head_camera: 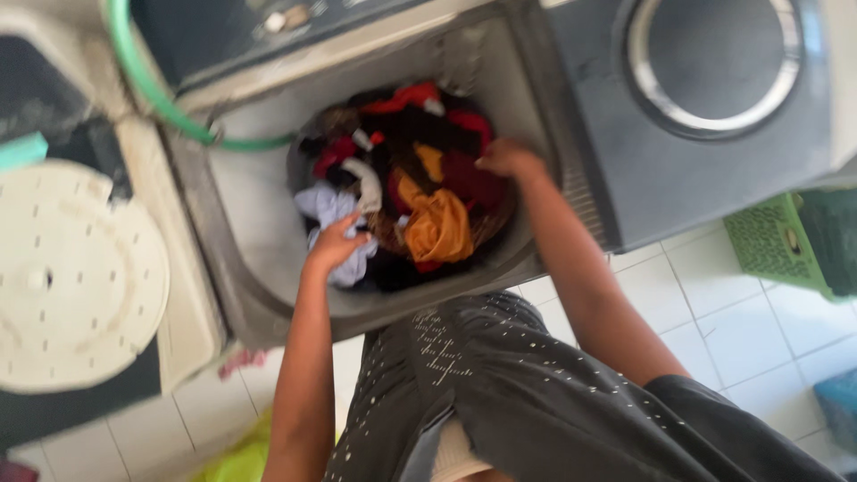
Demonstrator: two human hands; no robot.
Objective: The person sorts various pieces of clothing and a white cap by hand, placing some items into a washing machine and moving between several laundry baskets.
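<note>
- Closest to the camera, bottom centre of the frame, is the person's dark garment with little white speckles, with both bare arms reaching up from it toward the middle.
- Left hand sits left of centre, fingers curled down onto a pale lavender cloth at the left edge of the laundry pile. Looks like it's pinching that cloth, though the blur makes it hard to be sure how tight.
- Right hand is up and right of centre, fingers bent and pressing into a dark red garment at the right side of the pile. Can't really tell if it's gripping or just resting on it.
- Both hands are inside the washer tub, a grey top-loading opening in the middle of the frame, stuffed with mixed clothes: an orange piece bunched between the two hands, red bits toward the top, dark stuff all around.
- Green hose curves in from the upper left toward the tub's rim.
- Round white perforated lid lies at the left.
- Upper right has a dark panel with a round chrome-ringed lid.
- Green plastic basket sits at the right edge on white floor tiles.
</note>
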